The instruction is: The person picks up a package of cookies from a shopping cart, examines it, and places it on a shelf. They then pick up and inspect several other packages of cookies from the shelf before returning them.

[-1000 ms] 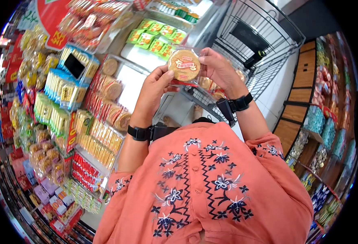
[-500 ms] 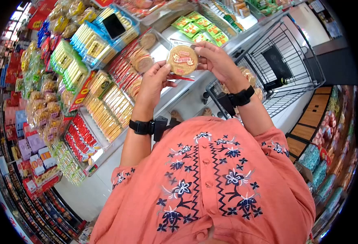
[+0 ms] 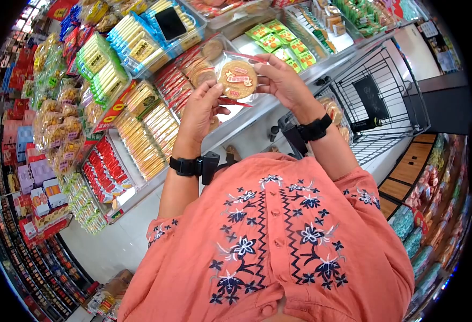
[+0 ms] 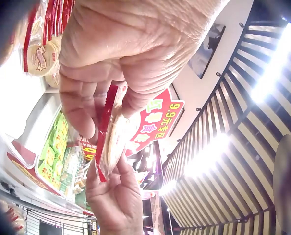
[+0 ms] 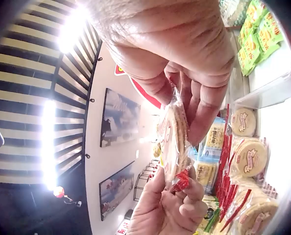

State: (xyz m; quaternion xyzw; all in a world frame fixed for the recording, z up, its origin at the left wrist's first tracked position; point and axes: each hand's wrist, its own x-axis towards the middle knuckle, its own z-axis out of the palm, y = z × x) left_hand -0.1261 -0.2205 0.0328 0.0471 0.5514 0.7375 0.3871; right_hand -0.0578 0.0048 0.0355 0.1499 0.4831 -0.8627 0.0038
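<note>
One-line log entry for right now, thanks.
left hand: pinches wrapped biscuit | right hand: pinches its other side | nearby: green packets, shopping cart

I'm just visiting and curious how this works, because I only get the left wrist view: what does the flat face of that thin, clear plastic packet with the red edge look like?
Observer: In the head view, the thin, clear plastic packet with the red edge shows a round, golden-tan biscuit marked with a red-and-white ribbon design.

Visitor: Neat! Does anything lying on the display look like it isn't groceries?

Observer: Yes, the head view shows a black, rectangular, phone-like device resting on blue-and-cream plastic packs.
</note>
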